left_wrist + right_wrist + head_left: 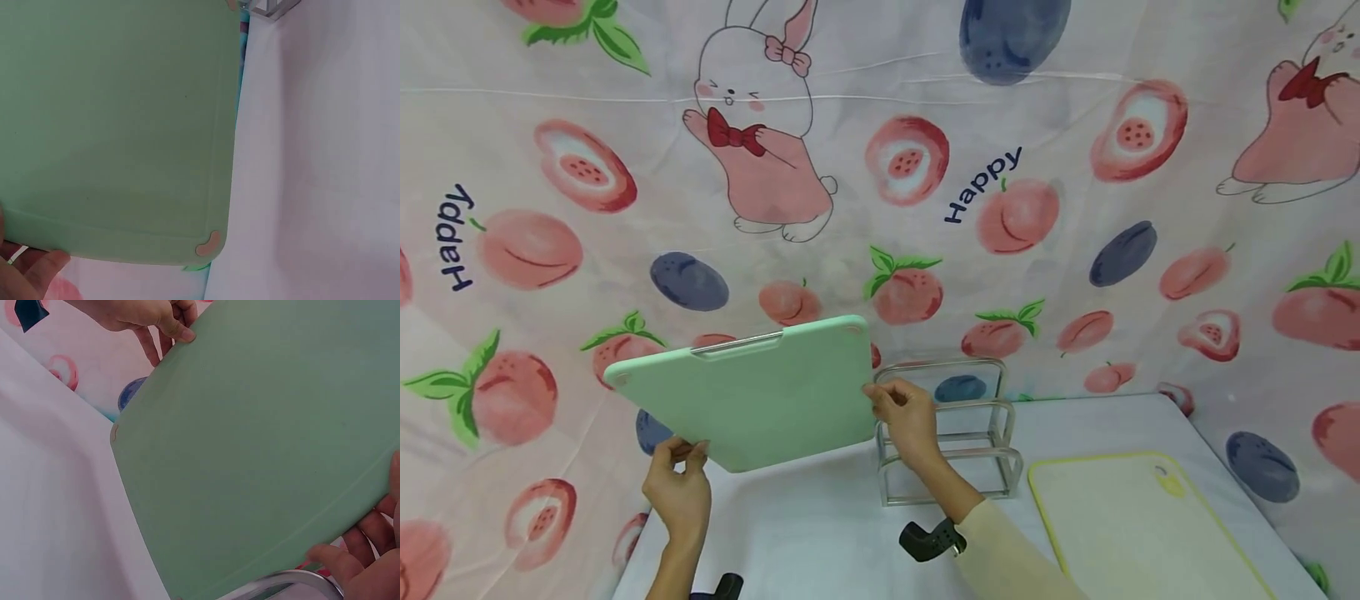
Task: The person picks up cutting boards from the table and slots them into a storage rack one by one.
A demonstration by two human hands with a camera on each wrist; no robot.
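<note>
A light green cutting board [760, 400] with a metal handle strip along its top edge is held up tilted above the table. My left hand [679, 492] pinches its lower left edge between thumb and fingers. At the board's right edge, my right hand [910, 421] grips it with thumb and curled fingers. Just behind the right hand stands a metal rack [940, 362] with several upright loops. The left wrist view shows a pinkish foot pad [208, 243] at one board corner. Both hands appear on opposite edges in the right wrist view.
A pale cutting board with a yellow rim [1142, 533] lies flat on the white table [820, 533] at the right. A fruit-and-rabbit printed cloth [850, 50] hangs behind and beside the table.
</note>
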